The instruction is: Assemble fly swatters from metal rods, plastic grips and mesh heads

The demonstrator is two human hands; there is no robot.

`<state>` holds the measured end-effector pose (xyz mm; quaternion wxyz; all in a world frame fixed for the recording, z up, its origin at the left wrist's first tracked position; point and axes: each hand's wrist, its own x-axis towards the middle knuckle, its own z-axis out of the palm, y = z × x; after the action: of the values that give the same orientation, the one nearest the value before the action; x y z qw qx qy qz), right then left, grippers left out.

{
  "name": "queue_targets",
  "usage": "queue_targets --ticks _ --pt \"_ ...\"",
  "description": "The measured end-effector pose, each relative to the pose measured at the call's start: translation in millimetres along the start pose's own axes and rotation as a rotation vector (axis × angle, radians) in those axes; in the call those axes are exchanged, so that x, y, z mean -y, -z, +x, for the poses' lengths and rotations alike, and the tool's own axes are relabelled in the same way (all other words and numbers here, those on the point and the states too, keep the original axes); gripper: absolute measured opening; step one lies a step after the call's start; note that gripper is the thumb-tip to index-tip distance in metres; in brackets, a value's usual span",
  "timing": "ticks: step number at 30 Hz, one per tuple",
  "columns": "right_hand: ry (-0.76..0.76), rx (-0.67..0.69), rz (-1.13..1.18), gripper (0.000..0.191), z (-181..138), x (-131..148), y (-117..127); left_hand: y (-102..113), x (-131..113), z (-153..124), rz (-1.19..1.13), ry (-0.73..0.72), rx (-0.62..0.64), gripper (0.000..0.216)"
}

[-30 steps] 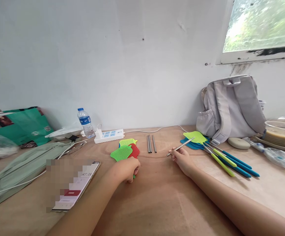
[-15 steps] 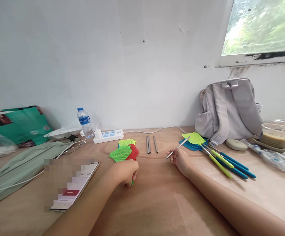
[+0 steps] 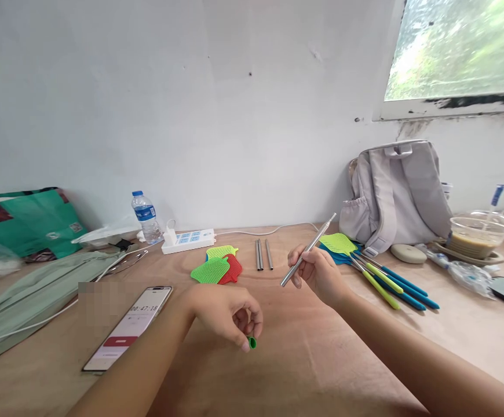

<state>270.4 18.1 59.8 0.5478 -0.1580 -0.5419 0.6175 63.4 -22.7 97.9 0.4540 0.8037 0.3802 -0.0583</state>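
My left hand [image 3: 223, 313] is closed in a pinch around a small green hollow handle [image 3: 252, 343]; its round open end points toward me and the rest is hidden by the fingers. Between the thumb and fingers of my right hand [image 3: 321, 277] is a silver telescopic metal rod [image 3: 318, 238], slanted with its thin tip up and to the right. The rod and the green handle are apart. Beyond my left hand lie swatter heads: a green one [image 3: 210, 271], a red one [image 3: 233, 270] and a yellow-green one [image 3: 222, 252]. Several metal rods [image 3: 259, 255] lie side by side behind.
Fly swatters with blue and lime handles [image 3: 384, 292] lie at right, before a grey backpack [image 3: 397, 197]. A phone [image 3: 128, 330] lies left of my left forearm. Behind are a power strip [image 3: 190, 240] and a water bottle [image 3: 146, 217]. A drink cup [image 3: 480, 234] stands far right.
My left hand has moved right and turned, bringing the green handle's open end into view. My right hand has tilted the rod more steeply upward. The view has shifted slightly.
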Motion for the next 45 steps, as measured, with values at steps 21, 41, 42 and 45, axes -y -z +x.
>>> queue_targets --ticks 21,41,42,45 --pt "0.024 0.213 -0.768 0.015 -16 22 -18 -21 9 40 -0.323 -0.214 -0.401 0.022" --pt "-0.08 -0.522 -0.024 0.033 22 -7 36 -42 10 62 0.126 0.026 -0.652 0.031" --pt "-0.072 -0.601 0.146 0.033 24 -9 38 -41 9 61 0.139 0.037 -0.676 0.033" --pt "-0.127 -0.734 0.504 0.04 23 -10 39 -38 5 57 0.211 0.041 -0.707 0.035"
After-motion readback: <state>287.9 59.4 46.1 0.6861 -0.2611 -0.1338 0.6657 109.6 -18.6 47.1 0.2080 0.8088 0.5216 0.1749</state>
